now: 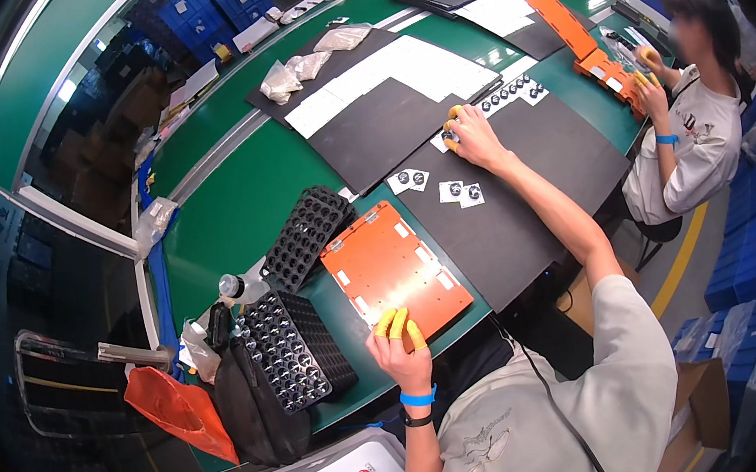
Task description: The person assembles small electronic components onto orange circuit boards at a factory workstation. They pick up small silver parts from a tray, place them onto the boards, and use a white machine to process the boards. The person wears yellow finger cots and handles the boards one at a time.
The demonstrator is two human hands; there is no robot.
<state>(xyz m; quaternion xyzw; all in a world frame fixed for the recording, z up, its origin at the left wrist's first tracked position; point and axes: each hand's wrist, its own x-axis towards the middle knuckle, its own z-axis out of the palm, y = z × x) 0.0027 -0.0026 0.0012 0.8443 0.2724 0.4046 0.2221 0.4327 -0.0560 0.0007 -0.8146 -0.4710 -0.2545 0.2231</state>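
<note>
This looks like a factory workshop; there is a long green work table [204, 245]; a black tray [287, 356] with many cups; blue bins [192, 20]; a yellow floor line [681, 261].

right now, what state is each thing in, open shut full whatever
Near orange fixture, flat, looks shut
Co-worker's orange fixture, open
Front black tray, pockets glinting, contents unclear
Rear black tray, lying askew, pockets look empty
White cards with round parts, lying spread on the black mat
Clear bags, filled, seals unclear
Left hand, fingers on near orange fixture's edge
Right hand, fingers bent, at the white cards
</note>
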